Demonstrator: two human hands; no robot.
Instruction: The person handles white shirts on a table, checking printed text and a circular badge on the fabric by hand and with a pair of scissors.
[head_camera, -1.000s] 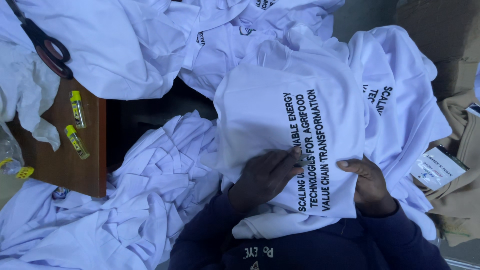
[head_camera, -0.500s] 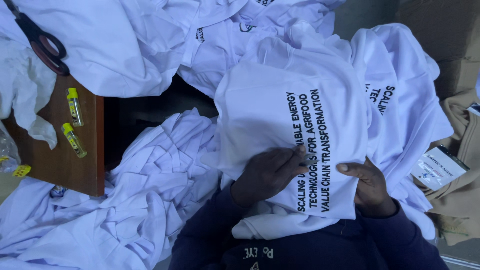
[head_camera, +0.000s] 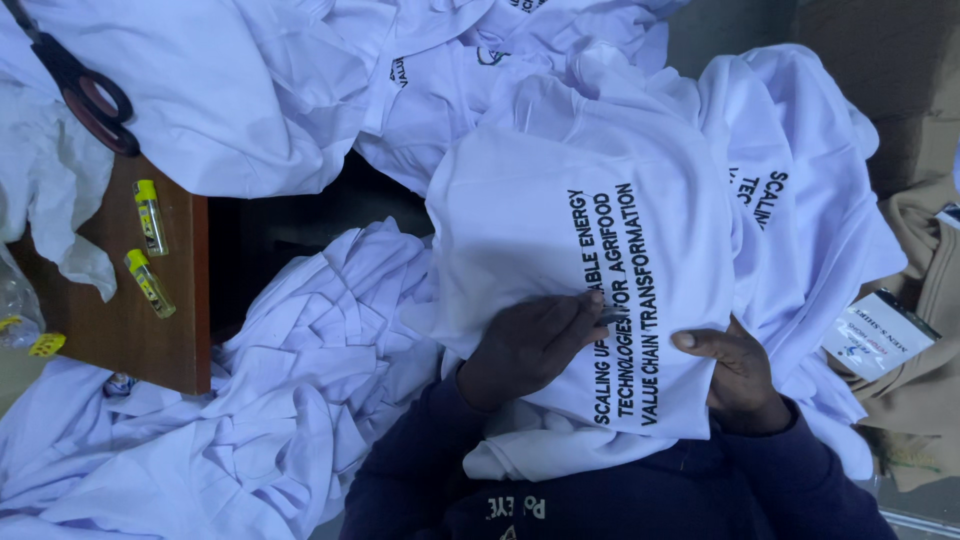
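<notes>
Hands work on a white printed T-shirt (head_camera: 560, 260) spread over the person's lap in the head view. Left hand (head_camera: 520, 345) lies on the shirt's lower part, its fingers (head_camera: 580, 310) together, pinching a small dark thing against the black lettering; what it is I cannot tell. Right hand (head_camera: 735, 375) clamps the shirt's edge, thumb on top. More white shirts (head_camera: 300, 400) lie heaped around. Scissors (head_camera: 85, 90) rest on cloth beyond the tabletop (head_camera: 120, 320); two yellow tubes (head_camera: 150, 250) lie near its left edge

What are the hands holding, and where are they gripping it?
A white printed shirt: the right hand grips its lower edge, thumb on top; the left hand presses fingertips on the print.
</notes>
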